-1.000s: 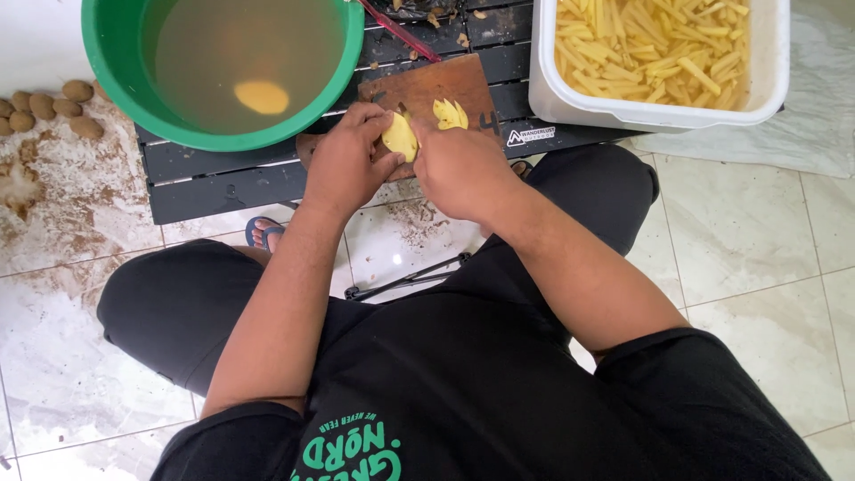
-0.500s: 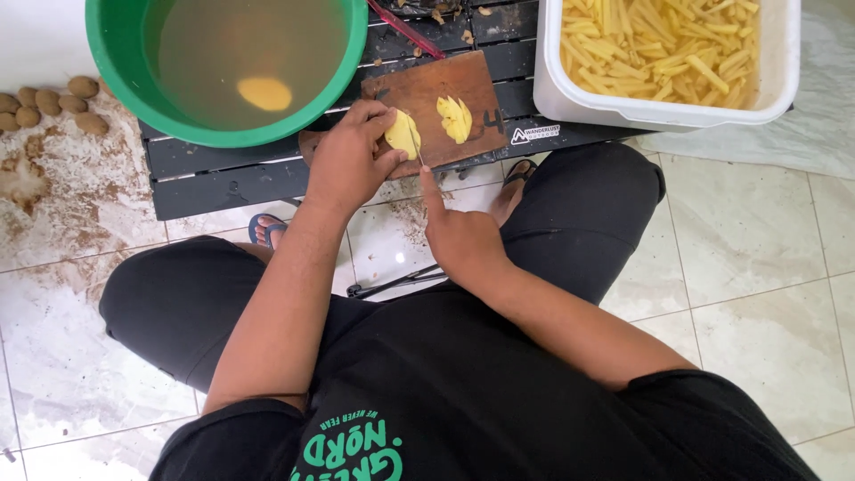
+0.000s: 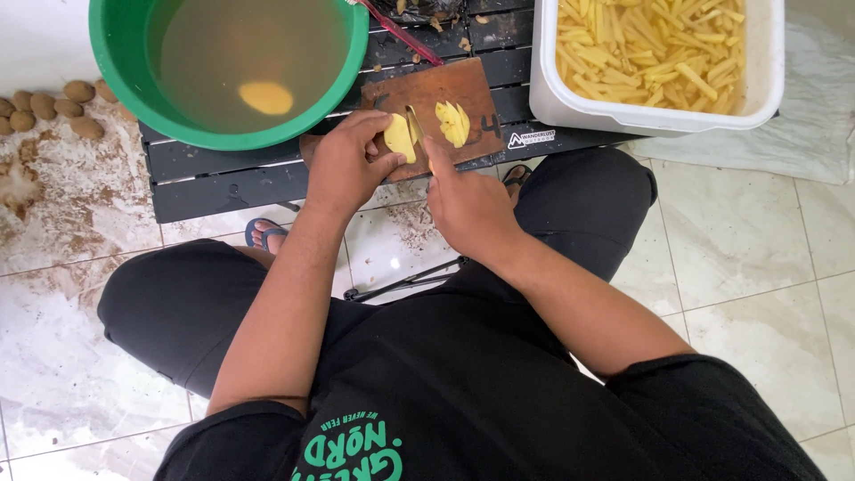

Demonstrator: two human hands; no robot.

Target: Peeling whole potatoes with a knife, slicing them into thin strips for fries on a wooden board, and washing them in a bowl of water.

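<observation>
My left hand point(image 3: 347, 165) pins a peeled yellow potato piece point(image 3: 398, 138) on a small brown cutting board point(image 3: 463, 85). My right hand point(image 3: 463, 203) grips a knife point(image 3: 415, 126) whose blade stands against the right side of that piece. A fan of cut potato slices point(image 3: 451, 122) lies on the board just right of the blade. The board rests on a low black slatted table point(image 3: 223, 178).
A green bucket point(image 3: 120, 71) of murky water holds one peeled potato point(image 3: 265, 97). A white tub point(image 3: 650, 111) at the right is full of cut potato sticks. Unpeeled potatoes point(image 3: 53, 105) lie on the dirty tiled floor at the left. A red-handled tool point(image 3: 401, 34) lies behind the board.
My right hand pulled back toward me with the knife, then came forward again; the blade now stands at the potato piece. My left hand stayed holding the piece.
</observation>
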